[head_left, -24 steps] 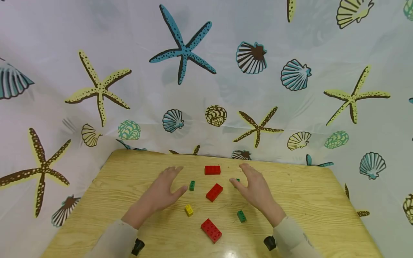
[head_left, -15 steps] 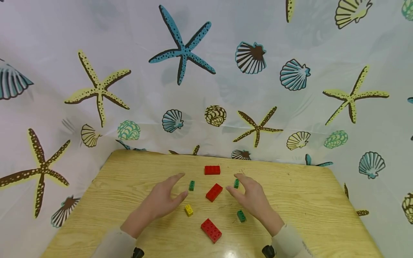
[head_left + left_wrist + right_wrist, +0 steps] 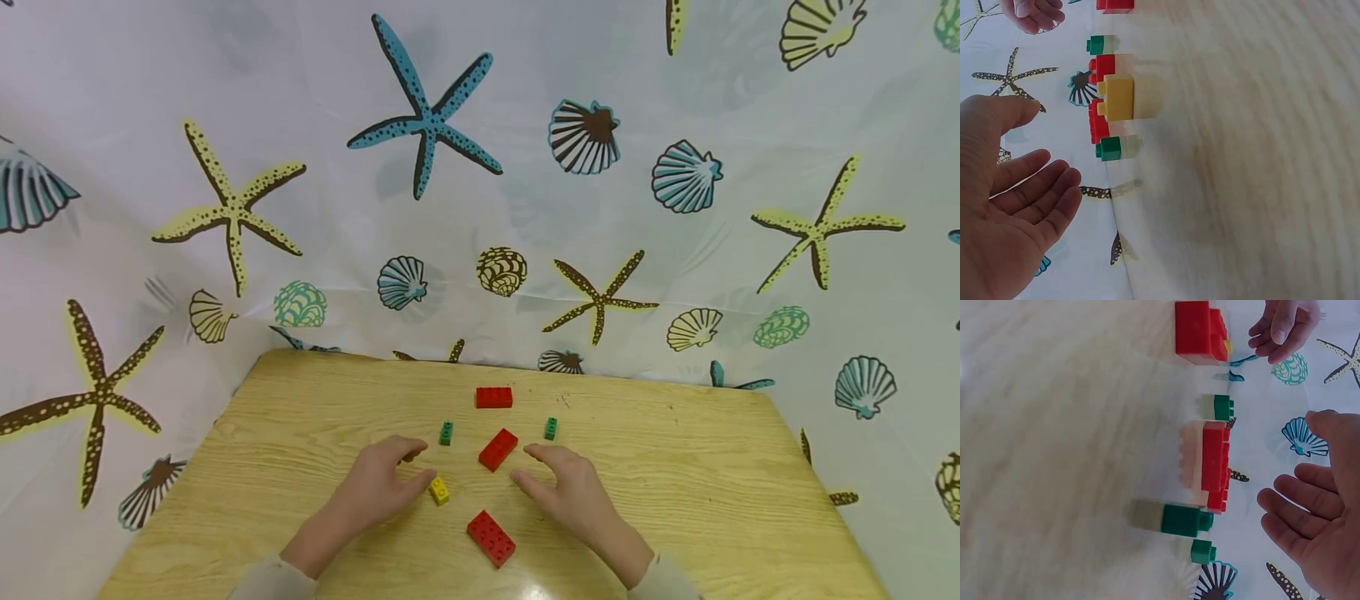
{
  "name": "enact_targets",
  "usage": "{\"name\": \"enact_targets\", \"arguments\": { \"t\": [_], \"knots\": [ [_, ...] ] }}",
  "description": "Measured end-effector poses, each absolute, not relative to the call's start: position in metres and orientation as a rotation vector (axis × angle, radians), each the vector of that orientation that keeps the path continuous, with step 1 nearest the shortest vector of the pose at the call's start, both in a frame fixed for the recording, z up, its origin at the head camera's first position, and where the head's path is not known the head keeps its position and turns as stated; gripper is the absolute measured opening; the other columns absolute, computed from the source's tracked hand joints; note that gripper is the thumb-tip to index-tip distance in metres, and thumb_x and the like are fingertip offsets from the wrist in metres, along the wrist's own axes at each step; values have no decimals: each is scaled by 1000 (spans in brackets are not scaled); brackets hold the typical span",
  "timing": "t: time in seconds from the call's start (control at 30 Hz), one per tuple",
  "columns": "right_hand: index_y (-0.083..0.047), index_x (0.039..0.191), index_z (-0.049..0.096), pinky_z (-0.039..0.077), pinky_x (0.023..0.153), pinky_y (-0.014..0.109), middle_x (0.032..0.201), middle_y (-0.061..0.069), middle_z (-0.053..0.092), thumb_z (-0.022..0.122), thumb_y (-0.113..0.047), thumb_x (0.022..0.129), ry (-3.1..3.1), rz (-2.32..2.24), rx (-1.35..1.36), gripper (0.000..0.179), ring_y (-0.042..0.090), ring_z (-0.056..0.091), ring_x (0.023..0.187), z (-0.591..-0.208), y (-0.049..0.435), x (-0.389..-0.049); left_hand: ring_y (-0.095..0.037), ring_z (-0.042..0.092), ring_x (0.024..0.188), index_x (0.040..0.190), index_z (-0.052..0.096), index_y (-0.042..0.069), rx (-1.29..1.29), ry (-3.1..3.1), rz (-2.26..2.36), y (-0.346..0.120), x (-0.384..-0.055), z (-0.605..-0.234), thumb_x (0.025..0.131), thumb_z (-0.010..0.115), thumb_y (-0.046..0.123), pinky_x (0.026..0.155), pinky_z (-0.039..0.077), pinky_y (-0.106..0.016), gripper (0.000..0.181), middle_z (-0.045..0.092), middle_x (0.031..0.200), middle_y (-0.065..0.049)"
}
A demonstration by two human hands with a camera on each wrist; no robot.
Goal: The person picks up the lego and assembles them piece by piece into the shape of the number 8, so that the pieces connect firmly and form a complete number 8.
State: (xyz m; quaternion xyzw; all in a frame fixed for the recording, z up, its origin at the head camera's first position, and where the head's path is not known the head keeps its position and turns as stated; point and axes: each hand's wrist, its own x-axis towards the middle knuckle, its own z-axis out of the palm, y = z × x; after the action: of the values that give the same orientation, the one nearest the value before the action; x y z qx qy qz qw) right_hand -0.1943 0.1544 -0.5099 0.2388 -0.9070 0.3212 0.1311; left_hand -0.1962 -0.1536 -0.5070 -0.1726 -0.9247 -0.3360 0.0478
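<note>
Both hands hold nothing, fingers gently bent and thumbs apart. My left hand [image 3: 378,483] is over the table's left-middle, its thumb tip beside the yellow brick [image 3: 439,490] in the head view; the left wrist view shows the hand raised and apart from it. My right hand [image 3: 573,492] hovers opposite, hiding the near green brick in the head view; that brick [image 3: 1180,520] shows in the right wrist view. Between the hands lie a red brick [image 3: 498,450] and, nearer, another red brick [image 3: 491,538]. Two small green bricks, left [image 3: 446,432] and right [image 3: 551,428], lie farther off.
A third red brick [image 3: 494,397] lies near the back edge of the wooden table [image 3: 712,467]. A white curtain [image 3: 480,208] printed with starfish and shells hangs behind the table and along both sides.
Both hands have drawn back toward the body and lower, the right one also a little leftward. The far right green brick came into full view; the near one became covered. No brick moved.
</note>
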Motion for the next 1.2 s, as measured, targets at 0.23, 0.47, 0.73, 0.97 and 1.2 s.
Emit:
{"name": "enact_targets", "arguments": {
  "t": [0.23, 0.47, 0.73, 0.97, 1.2],
  "knots": [
    [-4, 121, 76, 61, 94, 42, 118, 11, 79, 80, -28, 95, -2614, 939, 766, 36, 25, 76, 111, -521, 150, -183, -26, 72, 107, 130, 71, 1, -483, -2841, -1065, -153, -192, -516, 95, 80, 24, 90, 60, -44, 43, 74, 121, -14],
    [-2, 122, 76, 61, 95, 44, 119, 11, 79, 76, -33, 99, -2666, 922, 813, 38, 25, 75, 112, -530, 148, -175, -27, 72, 109, 129, 72, 2, -483, -2817, -1067, -152, -186, -522, 92, 83, 21, 92, 60, -44, 43, 75, 121, -14],
    [-3, 124, 75, 60, 97, 43, 122, 9, 78, 73, -36, 101, -2744, 954, 838, 41, 25, 73, 114, -533, 148, -168, -25, 72, 108, 127, 73, 3, -486, -2819, -1054, -152, -184, -533, 91, 84, 24, 92, 60, -43, 43, 76, 119, -11],
    [-6, 123, 74, 59, 98, 40, 123, 6, 77, 70, -39, 102, -2788, 989, 874, 40, 22, 71, 115, -536, 148, -162, -26, 72, 108, 125, 74, 2, -510, -2814, -1019, -151, -184, -536, 89, 85, 23, 93, 59, -45, 44, 76, 117, -11],
    [-8, 118, 76, 58, 93, 33, 116, 4, 76, 73, -40, 100, -2783, 1008, 921, 37, 16, 69, 108, -537, 146, -158, -28, 69, 119, 129, 73, 3, -439, -2897, -1028, -148, -183, -533, 89, 86, 24, 103, 55, -50, 47, 74, 123, -10]
  ]
}}
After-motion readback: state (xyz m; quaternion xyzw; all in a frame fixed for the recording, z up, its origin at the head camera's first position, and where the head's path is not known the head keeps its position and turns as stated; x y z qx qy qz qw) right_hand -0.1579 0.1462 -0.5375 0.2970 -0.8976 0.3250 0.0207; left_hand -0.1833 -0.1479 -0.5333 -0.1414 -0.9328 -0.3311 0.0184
